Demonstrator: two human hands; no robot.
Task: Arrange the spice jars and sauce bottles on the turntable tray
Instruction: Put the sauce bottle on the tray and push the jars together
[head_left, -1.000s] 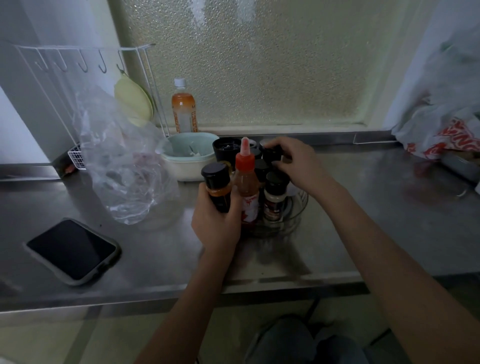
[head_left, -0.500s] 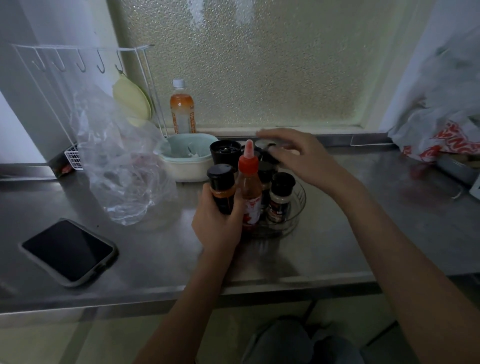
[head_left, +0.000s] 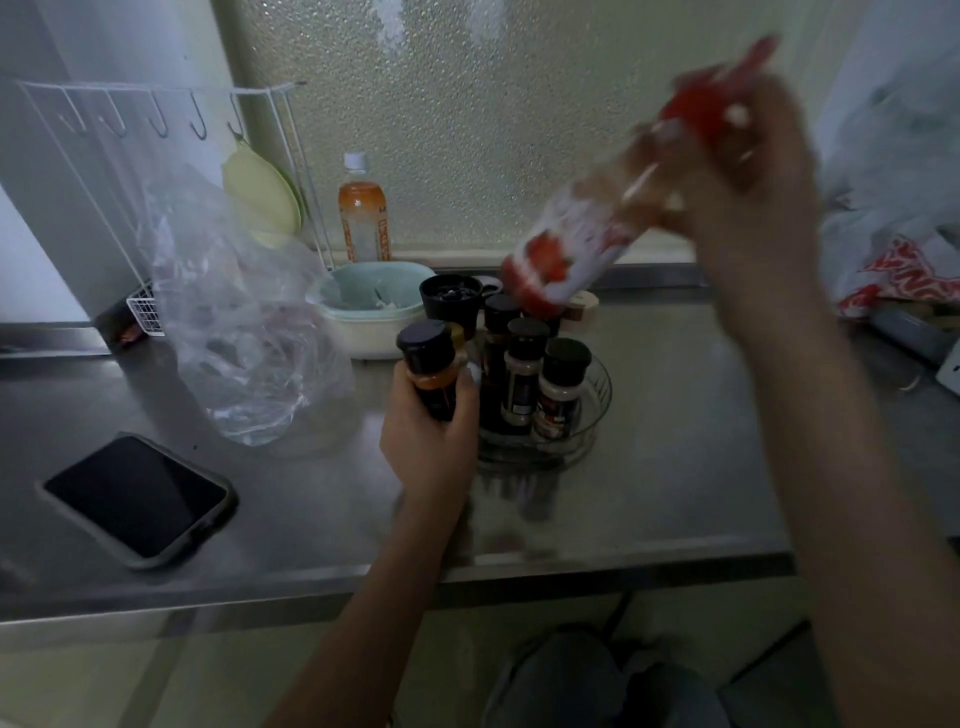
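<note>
A clear round turntable tray (head_left: 597, 400) sits on the steel counter and holds several black-capped spice jars (head_left: 563, 387). My left hand (head_left: 431, 441) grips a dark jar with a black cap (head_left: 434, 366) at the tray's left edge. High above and to the right of the tray, my right hand (head_left: 748, 171) holds a red-capped sauce bottle (head_left: 582, 244), tilted with its base pointing down-left. That bottle and hand are motion-blurred.
A black cup (head_left: 451, 299) and a pale green bowl (head_left: 374, 306) stand behind the tray. A crumpled clear plastic bag (head_left: 234, 332) and a phone (head_left: 137, 499) lie to the left. An orange drink bottle (head_left: 362, 213) and white wire rack (head_left: 156, 135) stand at the window; bags (head_left: 904, 249) at right.
My right hand has taken the red-capped sauce bottle out of the tray and lifted it up and to the right, tilting it. My left hand still holds the dark jar.
</note>
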